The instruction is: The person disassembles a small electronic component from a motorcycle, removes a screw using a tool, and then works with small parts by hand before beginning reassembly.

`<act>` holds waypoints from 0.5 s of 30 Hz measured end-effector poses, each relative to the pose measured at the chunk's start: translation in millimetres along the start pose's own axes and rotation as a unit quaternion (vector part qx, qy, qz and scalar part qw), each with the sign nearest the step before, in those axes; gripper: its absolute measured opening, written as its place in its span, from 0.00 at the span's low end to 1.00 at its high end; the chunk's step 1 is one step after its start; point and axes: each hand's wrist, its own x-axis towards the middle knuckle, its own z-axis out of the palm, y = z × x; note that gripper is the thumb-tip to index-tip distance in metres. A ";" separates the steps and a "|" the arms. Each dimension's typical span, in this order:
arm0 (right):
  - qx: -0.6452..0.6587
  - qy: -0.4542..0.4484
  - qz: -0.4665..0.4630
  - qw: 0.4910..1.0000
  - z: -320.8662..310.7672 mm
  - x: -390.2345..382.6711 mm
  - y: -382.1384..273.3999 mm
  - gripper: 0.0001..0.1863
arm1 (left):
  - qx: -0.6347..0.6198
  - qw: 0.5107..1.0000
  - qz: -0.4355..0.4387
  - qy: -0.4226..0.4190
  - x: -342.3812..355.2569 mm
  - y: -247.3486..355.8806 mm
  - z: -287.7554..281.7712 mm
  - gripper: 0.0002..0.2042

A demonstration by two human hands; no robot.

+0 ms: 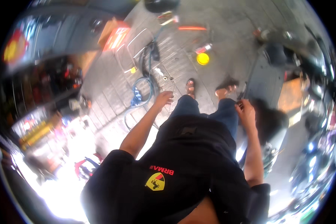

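I stand on grey paving, my legs and sandalled feet just above the centre of the frame. My left hand (163, 99) hangs out from my side at centre, fingers loosely curled and partly open, holding nothing; it sits over the rim of a spoked wheel (164, 83) lying on the paving, though the blur does not let me say whether it touches it. A blue hose (140, 95) coils just left of that hand, running up toward the upper centre. My right hand (246, 111) is right of centre, by my right thigh, fingers bent inward; it appears to pinch something small and dark, but I cannot tell what, nor how firmly. A dark seat (270, 121) lies just right of that hand. A yellow round lid (203, 58) rests on the paving at upper centre, well apart from both hands. An orange box (114, 35) stands at upper left.
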 end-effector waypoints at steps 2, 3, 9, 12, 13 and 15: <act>0.014 -0.028 0.011 0.999 30.0 21.2 -25.7 0.11 | -0.082 0.995 0.014 0.048 -10.4 -37.4 -51.4 0.20; 0.008 -0.047 0.005 0.999 43.9 30.4 -36.5 0.12 | -0.142 0.987 0.038 0.068 -16.0 -71.9 -77.4 0.20; -0.053 -0.262 -0.247 0.931 116.2 85.8 -156.8 0.14 | -0.362 0.874 -0.042 0.323 -103.0 -223.1 -131.3 0.20; -0.114 -0.325 -0.294 0.892 141.6 113.4 -191.1 0.08 | -0.420 0.819 -0.082 0.382 -139.8 -283.3 -93.5 0.20; -0.127 -0.333 -0.309 0.882 150.5 122.2 -191.6 0.07 | -0.435 0.805 -0.095 0.392 -149.5 -298.1 -70.7 0.19; -0.154 -0.345 -0.320 0.869 173.8 147.3 -191.6 0.08 | -0.495 0.769 -0.078 0.397 -163.4 -308.0 -23.1 0.19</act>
